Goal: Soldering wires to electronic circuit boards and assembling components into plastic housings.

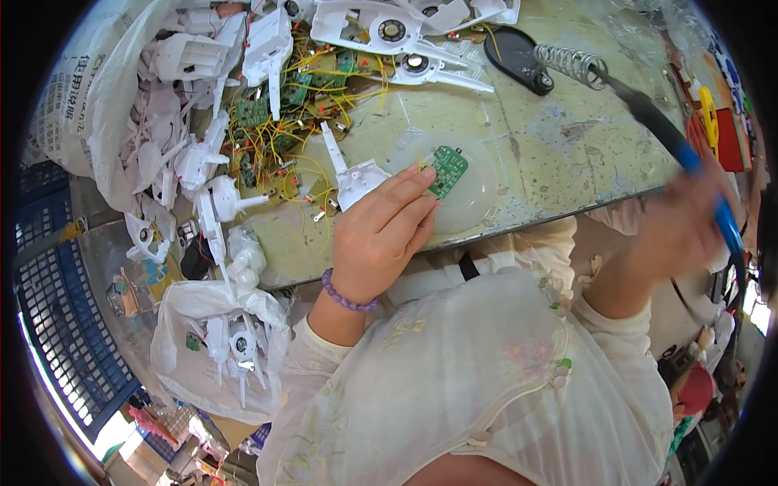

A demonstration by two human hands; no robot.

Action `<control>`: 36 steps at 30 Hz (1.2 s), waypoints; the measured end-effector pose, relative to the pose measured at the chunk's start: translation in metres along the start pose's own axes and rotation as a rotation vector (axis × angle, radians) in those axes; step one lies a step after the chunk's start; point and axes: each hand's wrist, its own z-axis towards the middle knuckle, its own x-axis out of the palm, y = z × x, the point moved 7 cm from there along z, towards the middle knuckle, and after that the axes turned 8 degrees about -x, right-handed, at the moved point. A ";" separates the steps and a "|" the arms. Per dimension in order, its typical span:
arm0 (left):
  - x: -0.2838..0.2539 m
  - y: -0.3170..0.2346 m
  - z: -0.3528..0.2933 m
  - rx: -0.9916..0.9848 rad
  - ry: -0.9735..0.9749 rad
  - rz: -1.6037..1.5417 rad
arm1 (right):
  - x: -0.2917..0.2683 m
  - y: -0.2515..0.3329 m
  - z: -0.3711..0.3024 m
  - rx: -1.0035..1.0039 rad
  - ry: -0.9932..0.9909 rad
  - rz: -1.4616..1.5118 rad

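My left hand (382, 225), with a purple bead bracelet, reaches over the near edge of the bench. Its fingers are pressed together at the left edge of a small green circuit board (450, 172), where a yellow wire shows; the thumb is mostly hidden. The board lies over a round translucent plate (478, 194). Beside these fingers is a white plastic housing (356, 180) with a long arm. Out to the right, my right hand (689, 223), blurred by motion, grips the blue handle of a soldering iron (677, 142). The iron's front end is at the coiled spring holder (571, 63).
Green boards with tangled yellow wires (284, 121) heap at the left of the bench (559, 154). White housings (186, 105) pile farther left, more lie at the back. A plastic bag (178, 356) holding parts hangs below. A yellow cutter (710, 120) lies at the right.
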 end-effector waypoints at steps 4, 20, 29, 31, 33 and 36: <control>-0.004 0.002 -0.001 -0.009 -0.009 0.015 | -0.063 0.056 -0.008 -0.976 0.052 -1.012; 0.000 0.003 -0.004 -0.009 -0.021 0.086 | 0.022 0.037 -0.088 -0.326 0.945 0.270; 0.000 0.002 -0.005 0.005 -0.033 0.104 | 0.026 0.039 -0.088 -0.323 0.986 0.194; 0.001 0.002 -0.005 0.005 -0.035 0.106 | 0.027 0.038 -0.089 -0.322 0.999 0.187; 0.001 0.001 -0.006 0.002 -0.042 0.108 | 0.028 0.038 -0.090 -0.319 1.010 0.177; 0.001 0.000 -0.005 0.000 -0.047 0.115 | 0.030 0.038 -0.090 -0.321 1.027 0.169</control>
